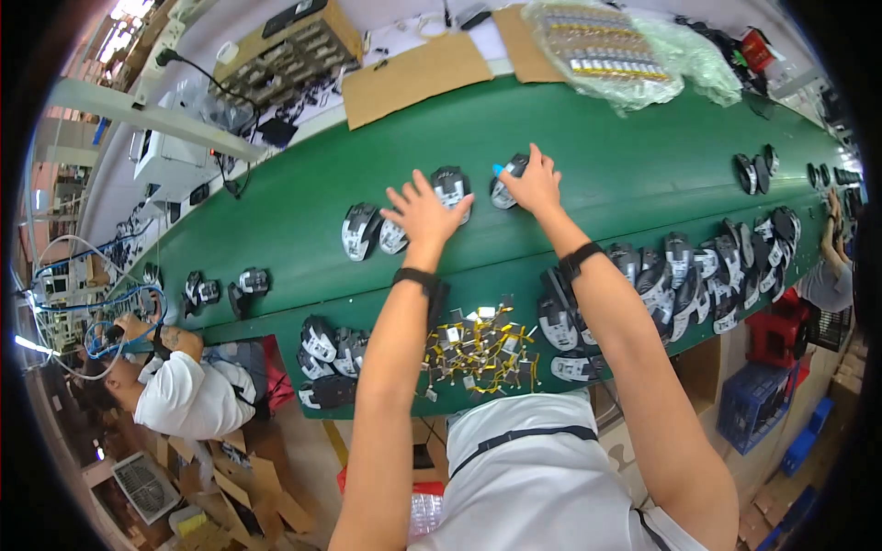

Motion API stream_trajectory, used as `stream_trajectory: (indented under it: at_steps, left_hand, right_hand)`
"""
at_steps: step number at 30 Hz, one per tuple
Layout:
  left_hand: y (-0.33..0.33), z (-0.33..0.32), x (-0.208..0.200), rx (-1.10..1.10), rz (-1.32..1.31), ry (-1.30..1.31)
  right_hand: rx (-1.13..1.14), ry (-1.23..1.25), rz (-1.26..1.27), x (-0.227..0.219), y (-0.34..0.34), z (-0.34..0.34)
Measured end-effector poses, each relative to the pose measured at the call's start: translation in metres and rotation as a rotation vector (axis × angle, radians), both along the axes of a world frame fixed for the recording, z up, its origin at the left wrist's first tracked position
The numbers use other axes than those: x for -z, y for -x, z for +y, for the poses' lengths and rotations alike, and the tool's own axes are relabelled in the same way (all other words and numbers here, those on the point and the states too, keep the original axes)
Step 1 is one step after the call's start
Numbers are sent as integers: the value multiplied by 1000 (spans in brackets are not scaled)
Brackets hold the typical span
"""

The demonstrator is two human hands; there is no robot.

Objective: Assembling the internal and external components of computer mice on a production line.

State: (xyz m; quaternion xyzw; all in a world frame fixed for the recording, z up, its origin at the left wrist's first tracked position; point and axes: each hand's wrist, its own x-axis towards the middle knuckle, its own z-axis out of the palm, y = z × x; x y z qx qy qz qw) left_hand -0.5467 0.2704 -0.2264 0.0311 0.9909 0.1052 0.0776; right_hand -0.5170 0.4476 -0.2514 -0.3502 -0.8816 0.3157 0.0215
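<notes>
My right hand [537,187] is closed round an opened computer mouse [503,195], black and pale grey, on the green belt [570,138]. A blue cover sits on one of its fingertips. My left hand [426,217] lies with fingers spread above the belt, holding nothing that I can see. Just beyond its fingers is a second mouse [449,182], partly covered by the hand. Left of that hand lie a mouse half [392,239] and a larger mouse piece [359,231]. Dark bands circle both my wrists.
A pile of small silver pieces with yellow strips [482,349] lies close to me. Mouse parts crowd the near edge at right [675,271] and left [320,340]. Cardboard [418,78] and a bubble-wrapped tray [611,55] line the far side. A co-worker [197,395] sits at left.
</notes>
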Motion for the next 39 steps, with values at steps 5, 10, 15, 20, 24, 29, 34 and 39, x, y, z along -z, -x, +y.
stream_trajectory:
  at_steps: [5, 10, 15, 20, 24, 29, 34, 39]
  left_hand:
    - [32, 18, 38, 77, 129, 89]
    - [42, 8, 26, 223, 90, -244]
    - [-31, -10, -19, 201, -220, -503]
    - [-115, -36, -7, 320, -134, -442]
    - [-139, -55, 11, 467, -20, -306]
    - [-142, -70, 17, 476, -80, -369]
    - [-129, -81, 16, 488, -152, -476]
    - [-94, -89, 8, 428, -81, -556]
  right_hand:
    - [-247, -235, 31, 30, 29, -34]
    - [-390, -81, 188, 26, 27, 7]
    - [-766, 128, 197, -27, -53, 29]
    - [-971, 68, -43, -35, -119, 26]
    - [-1216, 234, 63, -40, -117, 11]
    - [-1421, 114, -78, -44, -115, 0]
    - [-1308, 272, 1, -38, -130, -6]
    - [-1100, 83, 192, -32, -137, -4]
